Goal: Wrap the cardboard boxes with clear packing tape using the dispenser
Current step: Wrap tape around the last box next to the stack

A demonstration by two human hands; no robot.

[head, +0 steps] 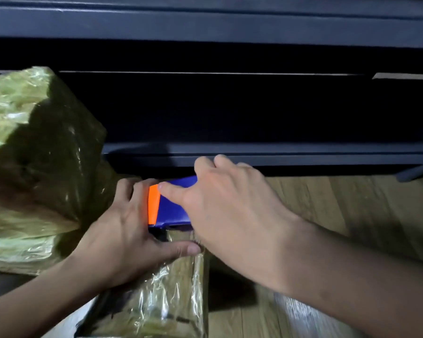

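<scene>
A blue tape dispenser (172, 208) with an orange front plate sits at the far end of a tape-covered cardboard box (161, 296) in the lower middle. My right hand (230, 203) grips the dispenser from the right, thumb laid across its top. My left hand (125, 230) holds the box's far end just left of the dispenser, its thumb pressing the shiny tape (181, 240) below the dispenser's mouth. A second, larger box (34, 154) wrapped in crinkled clear tape stands at the left.
A dark shelf or cabinet frame (254, 152) runs across behind the hands, with deep shadow under it. Light wooden flooring (352, 215) shows at the right and below. A grey bracket (415, 172) juts out at the far right.
</scene>
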